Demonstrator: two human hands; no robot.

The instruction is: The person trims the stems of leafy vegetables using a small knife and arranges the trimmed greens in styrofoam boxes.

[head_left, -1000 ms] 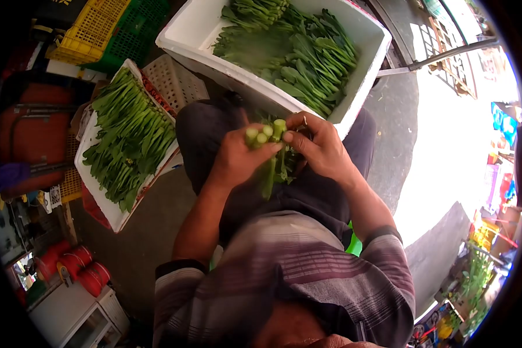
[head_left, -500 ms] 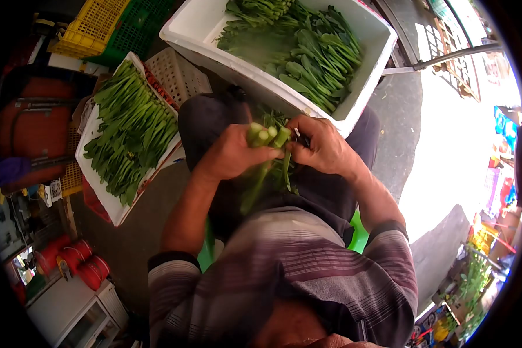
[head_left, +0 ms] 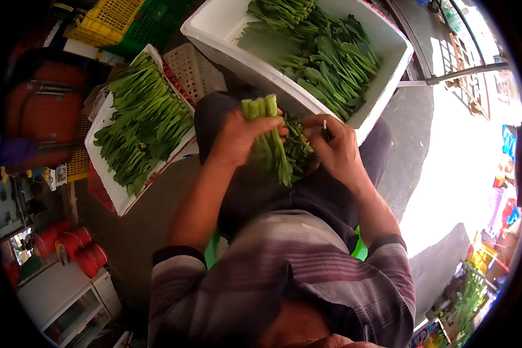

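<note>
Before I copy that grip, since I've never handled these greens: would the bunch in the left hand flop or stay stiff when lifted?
Probably both. The bunch of greens shows thick cut stems standing straight above the left hand, so that end looks stiff. The leaves hang down below the grip, so they likely flop. It seems light, since one hand holds it; the right hand only sits beside it.

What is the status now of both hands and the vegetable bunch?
Left hand closed on green stalk bunch, cut ends up. Right hand beside it on the leaves, small blade-like item in its grip. White foam box of greens right behind.
</note>
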